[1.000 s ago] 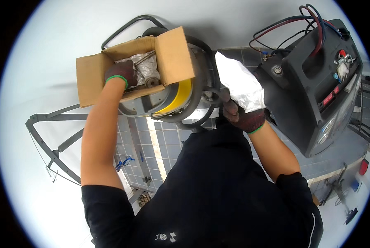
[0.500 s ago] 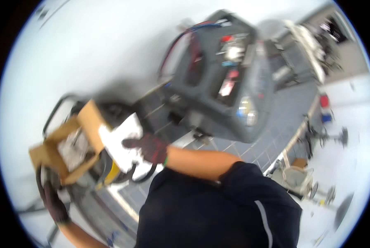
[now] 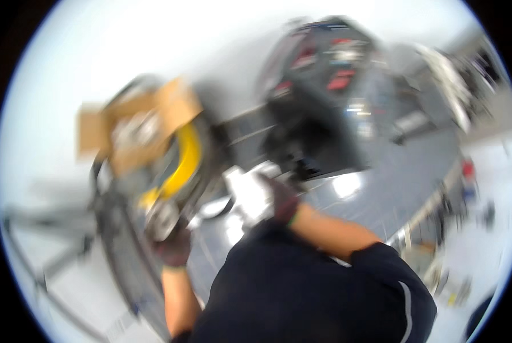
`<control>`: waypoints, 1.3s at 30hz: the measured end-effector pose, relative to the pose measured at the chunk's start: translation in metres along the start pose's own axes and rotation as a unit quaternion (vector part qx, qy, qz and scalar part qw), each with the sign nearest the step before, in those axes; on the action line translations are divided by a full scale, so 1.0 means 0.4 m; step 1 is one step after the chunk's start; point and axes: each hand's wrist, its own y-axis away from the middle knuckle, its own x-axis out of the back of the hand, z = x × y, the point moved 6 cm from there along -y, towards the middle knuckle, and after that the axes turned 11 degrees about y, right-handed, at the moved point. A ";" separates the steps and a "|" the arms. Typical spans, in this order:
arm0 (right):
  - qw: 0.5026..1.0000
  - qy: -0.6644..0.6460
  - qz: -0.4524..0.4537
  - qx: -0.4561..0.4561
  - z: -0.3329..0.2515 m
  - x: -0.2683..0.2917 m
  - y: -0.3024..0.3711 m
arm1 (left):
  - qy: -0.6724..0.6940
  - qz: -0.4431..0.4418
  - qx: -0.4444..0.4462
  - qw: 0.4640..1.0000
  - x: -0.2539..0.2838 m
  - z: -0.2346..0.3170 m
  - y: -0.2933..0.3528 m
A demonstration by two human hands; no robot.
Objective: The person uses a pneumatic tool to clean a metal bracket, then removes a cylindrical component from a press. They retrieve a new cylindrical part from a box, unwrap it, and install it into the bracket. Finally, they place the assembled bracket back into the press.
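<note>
At the lower left of the frame, the gloved left hand (image 3: 171, 247) grips a round metal part (image 3: 164, 220); near the middle, the right hand (image 3: 283, 199) clasps a white bag (image 3: 249, 195). An open box (image 3: 177, 106) holding pale wrapping (image 3: 134, 132) sits upper left, blurred.

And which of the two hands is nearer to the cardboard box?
Left. The left hand, holding a round metal part, is below the cardboard box in the view; the right hand, holding white wrapping, is farther away, toward the lower right.
</note>
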 end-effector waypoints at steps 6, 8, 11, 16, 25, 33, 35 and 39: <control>0.984 0.138 0.103 0.034 0.071 0.042 0.142 | 0.039 -0.120 0.013 0.992 -0.113 -0.066 0.190; 0.978 0.169 0.124 0.022 0.126 0.051 0.163 | 0.059 -0.148 -0.007 0.987 -0.110 -0.061 0.269; 0.974 0.188 0.121 -0.049 0.119 0.050 0.132 | 0.039 -0.114 -0.086 0.989 -0.102 -0.072 0.361; 0.973 0.108 -0.069 -0.190 0.154 0.054 0.177 | 0.035 0.033 -0.195 0.980 -0.026 -0.172 0.556; 0.871 0.402 0.115 -0.258 0.205 0.135 0.245 | 0.073 0.320 -0.361 0.873 0.039 -0.431 0.960; 0.787 0.434 -0.105 -0.425 0.685 -0.043 0.312 | 0.167 0.361 -0.518 0.757 0.162 -0.538 1.427; 0.764 0.442 -0.129 -0.452 0.836 -0.085 0.336 | 0.182 0.373 -0.545 0.729 0.204 -0.557 1.558; 0.727 0.479 -0.121 -0.477 1.141 -0.152 0.424 | 0.227 0.399 -0.568 0.684 0.259 -0.590 1.859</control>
